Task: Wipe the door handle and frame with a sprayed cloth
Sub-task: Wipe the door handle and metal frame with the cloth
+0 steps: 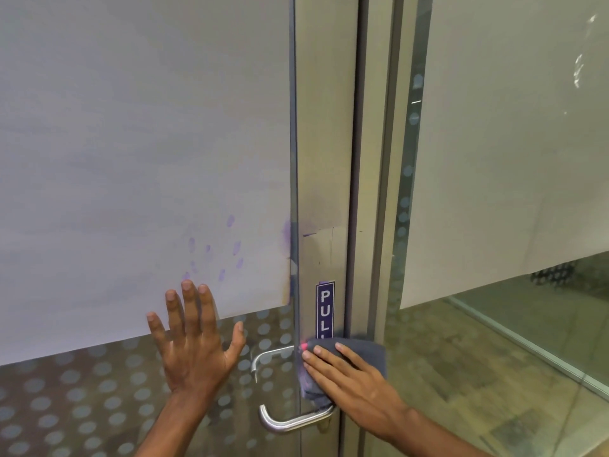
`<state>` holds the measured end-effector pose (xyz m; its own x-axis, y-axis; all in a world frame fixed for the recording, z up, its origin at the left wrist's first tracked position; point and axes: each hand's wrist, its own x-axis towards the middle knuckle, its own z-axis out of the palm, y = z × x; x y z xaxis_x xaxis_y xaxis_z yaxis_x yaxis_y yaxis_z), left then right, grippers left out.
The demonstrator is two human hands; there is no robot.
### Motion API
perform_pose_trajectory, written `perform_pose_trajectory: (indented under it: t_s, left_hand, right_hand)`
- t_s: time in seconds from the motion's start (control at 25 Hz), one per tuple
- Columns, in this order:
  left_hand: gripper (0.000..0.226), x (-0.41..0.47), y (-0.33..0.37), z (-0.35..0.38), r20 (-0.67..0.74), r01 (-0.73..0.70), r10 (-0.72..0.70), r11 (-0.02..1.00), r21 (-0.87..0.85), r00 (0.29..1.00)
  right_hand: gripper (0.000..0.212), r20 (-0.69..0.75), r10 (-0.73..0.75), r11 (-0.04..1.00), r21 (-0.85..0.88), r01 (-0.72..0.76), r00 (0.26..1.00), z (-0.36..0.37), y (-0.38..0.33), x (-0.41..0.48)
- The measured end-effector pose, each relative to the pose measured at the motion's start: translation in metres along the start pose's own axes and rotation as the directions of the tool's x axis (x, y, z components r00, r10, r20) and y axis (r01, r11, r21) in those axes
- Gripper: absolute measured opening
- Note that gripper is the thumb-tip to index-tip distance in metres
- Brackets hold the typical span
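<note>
A glass door with a metal frame (pixel 324 159) fills the view. Its silver lever handle (pixel 290 422) curves out near the bottom, with a second handle (pixel 263 356) seen through the glass. My right hand (pixel 349 377) presses a grey cloth (pixel 365 351) flat against the frame just above the handle, below a blue PULL sticker (pixel 325 308). My left hand (pixel 194 341) lies flat on the glass with fingers spread, holding nothing.
White paper sheets (pixel 131 159) cover the upper glass on both sides; the left one carries purple finger marks (pixel 227 249). The lower glass has a dotted frosted pattern (pixel 82 390). A fixed glass panel (pixel 494 357) stands to the right of the door.
</note>
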<state>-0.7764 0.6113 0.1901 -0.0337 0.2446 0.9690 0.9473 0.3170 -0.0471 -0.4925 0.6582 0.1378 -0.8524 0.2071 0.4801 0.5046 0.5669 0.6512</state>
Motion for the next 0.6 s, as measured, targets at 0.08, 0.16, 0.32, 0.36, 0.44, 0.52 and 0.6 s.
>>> perform_pose_trajectory:
  t_s: [0.08, 0.16, 0.32, 0.36, 0.44, 0.52, 0.6]
  left_hand:
    - [0.085, -0.001, 0.0, 0.0, -0.001, -0.003, 0.003, 1.0, 0.003, 1.0]
    - [0.085, 0.0, -0.001, 0.0, -0.005, -0.005, 0.005, 1.0, 0.008, 1.0]
    - [0.084, -0.001, 0.0, 0.001, -0.002, -0.002, 0.002, 1.0, 0.022, 1.0]
    - [0.085, -0.002, 0.0, 0.001, 0.0, -0.001, 0.001, 1.0, 0.02, 1.0]
    - [0.085, -0.002, -0.001, 0.001, 0.0, -0.005, 0.005, 1.0, 0.018, 1.0]
    - [0.086, -0.002, -0.001, 0.0, 0.0, -0.007, 0.007, 1.0, 0.022, 1.0]
    - [0.086, -0.001, -0.001, -0.002, -0.001, -0.01, 0.01, 1.0, 0.009, 1.0]
  right_hand:
    - [0.066, -0.044, 0.002, 0.999, 0.053, 0.0, 0.999, -0.013, 0.014, 0.025]
    - [0.072, -0.069, 0.027, 0.996, 0.082, -0.021, 0.997, -0.027, 0.03, 0.048]
    - [0.07, -0.152, 0.274, 0.949, 0.204, -0.241, 0.95, -0.051, 0.057, 0.081]
    - [0.069, -0.175, 0.35, 0.916, 0.269, -0.298, 0.92, -0.056, 0.06, 0.091]
    - [0.068, -0.174, 0.529, 0.784, 0.475, -0.399, 0.831, -0.068, 0.067, 0.112]
    - [0.07, -0.142, 0.688, 0.583, 0.693, -0.424, 0.712, -0.073, 0.07, 0.128]
    - [0.079, -0.11, 0.784, 0.407, 0.834, -0.372, 0.611, -0.066, 0.061, 0.128]
